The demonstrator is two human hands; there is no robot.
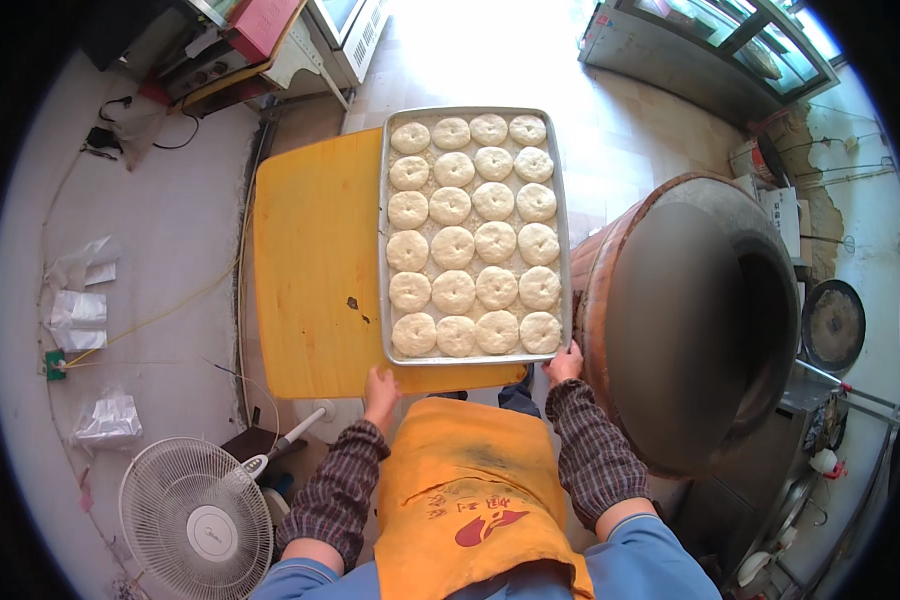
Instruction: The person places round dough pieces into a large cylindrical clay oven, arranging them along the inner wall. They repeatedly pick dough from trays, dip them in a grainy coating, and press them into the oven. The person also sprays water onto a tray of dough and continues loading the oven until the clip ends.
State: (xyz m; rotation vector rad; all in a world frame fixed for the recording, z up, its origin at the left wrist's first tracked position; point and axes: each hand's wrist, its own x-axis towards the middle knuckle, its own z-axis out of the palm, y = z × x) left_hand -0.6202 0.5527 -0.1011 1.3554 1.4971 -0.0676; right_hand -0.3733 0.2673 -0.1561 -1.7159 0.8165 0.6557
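A rectangular metal baking tray [476, 361] holds several rows of flat, round dough pieces [452, 247], each dimpled in the middle. It rests partly on a yellow wooden tabletop [319, 262] and juts past its right side. My right hand [565, 364] grips the tray's near right corner, its fingers partly hidden at the rim. Just below the near left corner is my left hand [382, 391], by the tabletop's front edge; whether it touches the tray or the table cannot be told. Checked sleeve covers are on both forearms, and an orange apron [472, 465] hangs before me.
A large round clay oven [600, 277] with a dark opening stands close at the right of the tray. A pedestal fan [196, 517] is at the lower left. Glass cabinets [720, 45] stand at the far right, and a round pan [833, 325] hangs by the right wall.
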